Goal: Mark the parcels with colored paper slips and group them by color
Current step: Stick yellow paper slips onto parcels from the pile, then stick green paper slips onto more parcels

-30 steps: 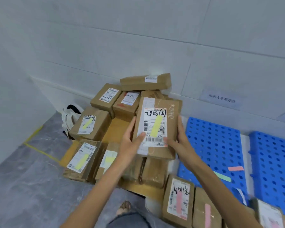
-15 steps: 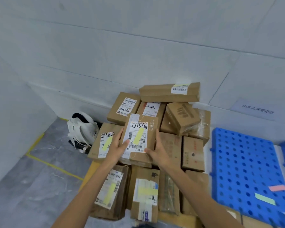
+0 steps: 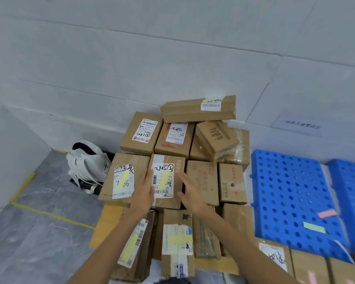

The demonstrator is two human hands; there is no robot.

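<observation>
Parcel (image 3: pixel 166 181), marked with a yellow slip (image 3: pixel 164 179), is set flat on the stack straight ahead of both hands, its long axis running away from the person toward the wall. It is flanked by the hands. The left hand (image 3: pixel 146 187) is laid along its left edge with fingers straight. The right hand (image 3: pixel 190 193) is spread open at its right edge, and whether contact is made there cannot be told. Nothing is gripped by either hand.

The parcel is wedged between a neighbouring parcel (image 3: pixel 123 181) that also bears a yellow slip and an unmarked parcel (image 3: pixel 202 181) just beside it on the right. More yellow-marked boxes are seen nearer the person, so the yellow group is judged to be forming here.

The unmarked parcel is nearer the right hand. A pink slip (image 3: pixel 327 213) and a green slip (image 3: pixel 314 227) are left on the blue pallet (image 3: pixel 291 181), well to the right. A tilted box (image 3: pixel 215 138) is perched behind and could be knocked. A white bag (image 3: pixel 88 165) lies to the left.
</observation>
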